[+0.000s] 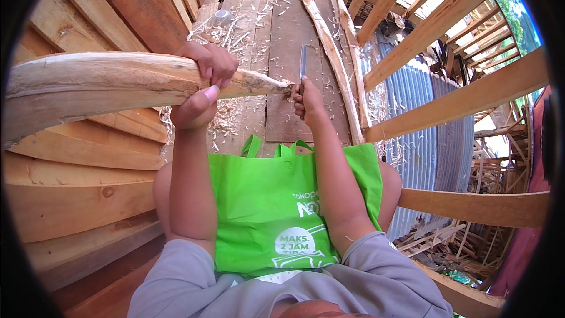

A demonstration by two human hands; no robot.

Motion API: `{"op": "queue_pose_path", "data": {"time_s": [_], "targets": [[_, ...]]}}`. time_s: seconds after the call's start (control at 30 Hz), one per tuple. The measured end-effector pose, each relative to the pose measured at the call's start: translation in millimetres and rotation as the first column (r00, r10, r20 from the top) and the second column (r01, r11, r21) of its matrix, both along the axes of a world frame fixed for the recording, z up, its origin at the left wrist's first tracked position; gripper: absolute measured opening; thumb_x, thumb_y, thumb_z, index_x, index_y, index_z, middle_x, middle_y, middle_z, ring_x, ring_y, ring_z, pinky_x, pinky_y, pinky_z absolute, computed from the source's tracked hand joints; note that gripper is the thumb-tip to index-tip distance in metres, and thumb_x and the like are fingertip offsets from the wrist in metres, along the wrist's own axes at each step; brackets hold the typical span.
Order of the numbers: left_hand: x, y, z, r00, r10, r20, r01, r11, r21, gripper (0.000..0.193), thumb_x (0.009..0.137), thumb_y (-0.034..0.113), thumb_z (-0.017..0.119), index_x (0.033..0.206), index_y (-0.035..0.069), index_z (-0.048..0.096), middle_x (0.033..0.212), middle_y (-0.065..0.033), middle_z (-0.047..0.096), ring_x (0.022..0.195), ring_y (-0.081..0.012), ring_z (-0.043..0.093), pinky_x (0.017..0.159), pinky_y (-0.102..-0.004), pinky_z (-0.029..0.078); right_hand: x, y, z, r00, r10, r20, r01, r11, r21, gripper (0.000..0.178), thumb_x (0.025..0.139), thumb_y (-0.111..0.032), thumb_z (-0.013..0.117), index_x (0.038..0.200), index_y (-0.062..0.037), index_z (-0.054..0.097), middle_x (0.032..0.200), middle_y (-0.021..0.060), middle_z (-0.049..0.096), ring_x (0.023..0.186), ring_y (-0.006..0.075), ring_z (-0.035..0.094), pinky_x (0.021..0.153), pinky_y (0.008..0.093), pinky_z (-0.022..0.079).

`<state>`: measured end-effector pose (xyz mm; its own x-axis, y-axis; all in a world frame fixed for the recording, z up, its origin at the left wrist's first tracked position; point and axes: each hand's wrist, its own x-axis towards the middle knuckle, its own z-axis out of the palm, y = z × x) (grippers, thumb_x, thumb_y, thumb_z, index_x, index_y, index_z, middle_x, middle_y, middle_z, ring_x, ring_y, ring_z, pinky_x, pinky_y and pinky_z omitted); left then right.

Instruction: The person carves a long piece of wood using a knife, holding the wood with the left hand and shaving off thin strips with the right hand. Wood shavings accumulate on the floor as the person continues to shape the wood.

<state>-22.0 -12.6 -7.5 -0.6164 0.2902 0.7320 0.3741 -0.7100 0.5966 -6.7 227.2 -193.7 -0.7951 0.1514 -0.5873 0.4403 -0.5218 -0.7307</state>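
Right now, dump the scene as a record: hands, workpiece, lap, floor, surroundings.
left_hand: left hand gripping the thick wooden pole
right_hand: right hand closed on the knife, blade pointing away from the body
workpiece: pole narrows toward the right hand; whether its tip touches that hand is unclear
lap: green bag spread across it
floor: wooden planks with pale shavings, clear cup, two long thin poles
right_side: slatted wooden railing, corrugated metal sheet beyond
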Motion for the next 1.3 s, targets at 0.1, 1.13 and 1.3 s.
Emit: {"op": "queue_pose_path", "data": {"time_s": [0.1,1.13,1.3], "targets": [[0,1,0,1.0,-0.005,0.008,0.005,1.0,-0.002,0.026,0.064,0.011,0.056,0.084,0.01,0.038,0.07,-0.0031,0.039,0.066,-0.0144,0.038,0.067,-0.032,0.035,-1,-5,-8,0.991,0.031,0.13,-0.073,0.942,0.329,0.045,0.098,-0.052,0.047,0.074,-0.0137,0.048,0.054,-0.0042,0.035,0.039,0.0093,0.025,0.038,0.0292,0.02],[-8,0,6,0.996,-0.076,-0.056,0.073,0.996,-0.057,0.026,0.063,0.015,0.057,0.083,0.014,0.039,0.067,0.0017,0.038,0.061,-0.0132,0.037,0.065,-0.0314,0.031,-1,-6,5,0.934,0.226,0.275,-0.319,0.876,0.362,0.056,0.099,-0.058,0.039,0.063,-0.0155,0.036,0.049,-0.005,0.029,0.038,0.0107,0.02,0.039,0.0328,0.014],[-2,-3,1,0.995,0.094,0.044,-0.096,0.994,0.048,0.042,0.062,0.016,0.063,0.101,0.006,0.051,0.096,-0.0094,0.045,0.095,-0.0239,0.052,0.095,-0.0477,0.045,1,-13,1,0.953,0.189,0.237,-0.291,0.794,0.535,0.053,0.1,-0.054,0.039,0.069,-0.0115,0.046,0.052,-0.003,0.034,0.039,0.0106,0.025,0.038,0.0325,0.018]]}}
